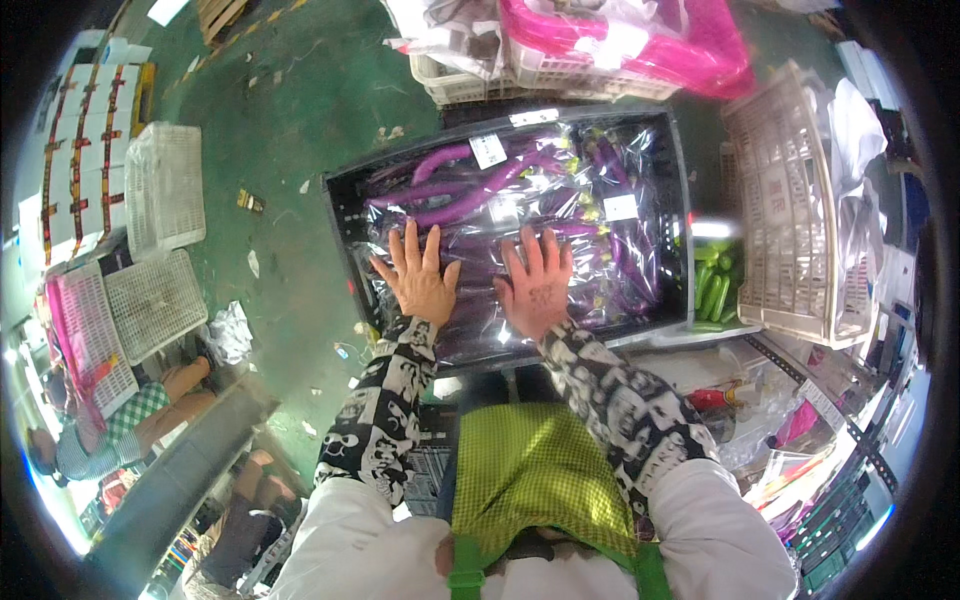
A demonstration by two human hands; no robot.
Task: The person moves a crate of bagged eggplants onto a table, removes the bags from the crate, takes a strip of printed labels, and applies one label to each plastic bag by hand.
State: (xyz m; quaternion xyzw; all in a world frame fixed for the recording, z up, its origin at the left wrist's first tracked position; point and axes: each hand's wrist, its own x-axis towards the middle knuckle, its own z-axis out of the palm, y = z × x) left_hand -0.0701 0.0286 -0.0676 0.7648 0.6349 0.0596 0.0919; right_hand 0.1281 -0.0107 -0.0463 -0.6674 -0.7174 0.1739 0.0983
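Observation:
A black plastic crate stands before me, filled with long purple eggplants in clear plastic bags. White labels are stuck on some of the bags. My left hand lies flat with spread fingers on the bagged eggplants near the crate's close side. Beside it, to the right, my right hand presses down on the bags in the same way, fingers apart. Neither hand grips anything. Patterned black-and-white sleeves cover both forearms.
Right of the crate lie green cucumbers, next to a tall white basket. Beyond the crate stand white baskets with pink plastic. At left are strapped white boxes, pale baskets and another person. Scraps lie on the green floor.

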